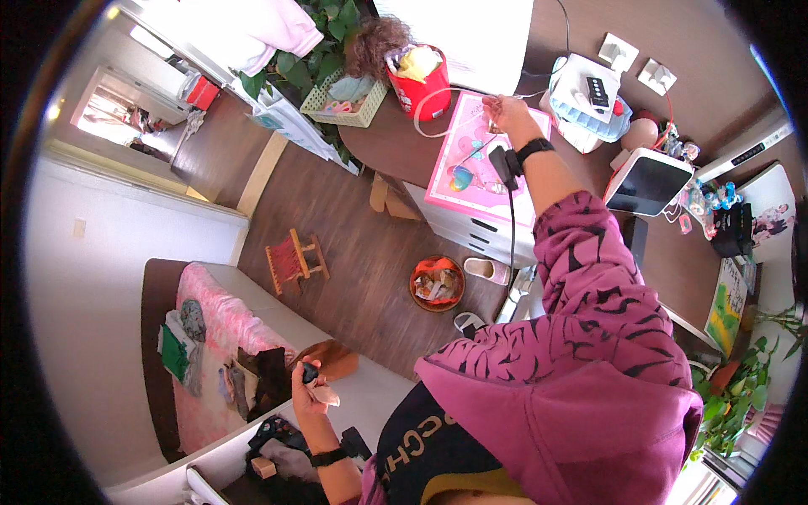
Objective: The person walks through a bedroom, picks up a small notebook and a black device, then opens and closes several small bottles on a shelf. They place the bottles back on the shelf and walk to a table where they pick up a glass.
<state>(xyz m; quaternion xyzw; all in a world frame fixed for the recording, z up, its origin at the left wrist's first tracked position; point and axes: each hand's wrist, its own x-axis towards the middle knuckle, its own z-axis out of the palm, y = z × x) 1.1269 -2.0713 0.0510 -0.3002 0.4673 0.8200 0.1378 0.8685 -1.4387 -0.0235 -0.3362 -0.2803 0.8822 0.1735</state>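
Note:
My left hand (308, 388), at the lower left, is closed around a small dark rounded object (310, 372). A pale beige piece (326, 396) sticks out by the same fingers; its kind is unclear. My right hand (505, 113) reaches over the desk with bent fingers at a looped white cord (419, 113). Whether they grip it cannot be made out. Beneath that hand lies a pink printed mat (442, 183). A rainbow-coloured heart-shaped item (461, 178) and a small clear item (493, 187) lie on the mat. Both wrists wear black straps with devices.
A red bucket (424, 95) and a pale basket (344, 110) stand on the desk's left part. A white-framed screen (650, 183) is at the right. On the floor are a waste basket (437, 284), slippers (487, 270) and a folding stool (293, 262). Clothes lie on the bed (202, 404).

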